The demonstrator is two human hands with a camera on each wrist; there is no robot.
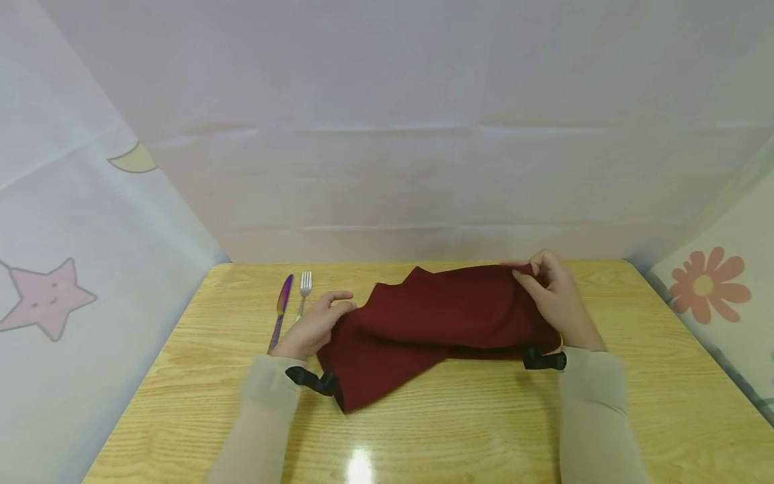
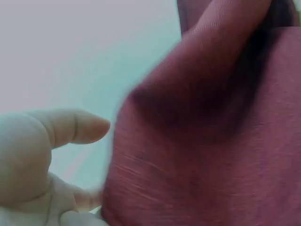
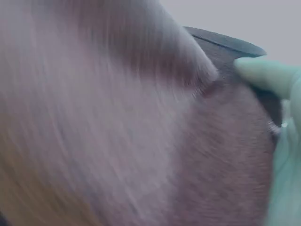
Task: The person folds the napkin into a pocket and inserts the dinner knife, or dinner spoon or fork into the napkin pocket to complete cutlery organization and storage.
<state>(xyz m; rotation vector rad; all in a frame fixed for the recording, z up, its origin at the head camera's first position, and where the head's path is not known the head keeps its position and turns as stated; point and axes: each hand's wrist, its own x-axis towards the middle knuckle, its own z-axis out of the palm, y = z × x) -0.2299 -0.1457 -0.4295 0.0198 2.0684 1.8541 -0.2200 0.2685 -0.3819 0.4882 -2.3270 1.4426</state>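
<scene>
A dark red cloth (image 1: 435, 316) lies bunched and folded across the middle of the table, one corner pointing toward the near edge. At its upper right, my right hand (image 1: 553, 289) pinches the cloth's edge between thumb and fingers and lifts it a little. My left hand (image 1: 317, 326) is at the cloth's left edge, its fingers loosely spread. In the left wrist view, one outstretched digit of the left hand (image 2: 47, 155) ends just short of the cloth (image 2: 188, 174); its lower fingers are partly hidden. The right wrist view shows blurred cloth (image 3: 117, 122) beside the right hand (image 3: 282, 103).
Left of the cloth lie a purple knife (image 1: 282, 306) with a shiny multicoloured blade and a fork (image 1: 305, 286) with silver tines; the left hand partly covers their handles. The wooden table (image 1: 471, 430) meets pale fabric walls (image 1: 387, 181) at the back and sides.
</scene>
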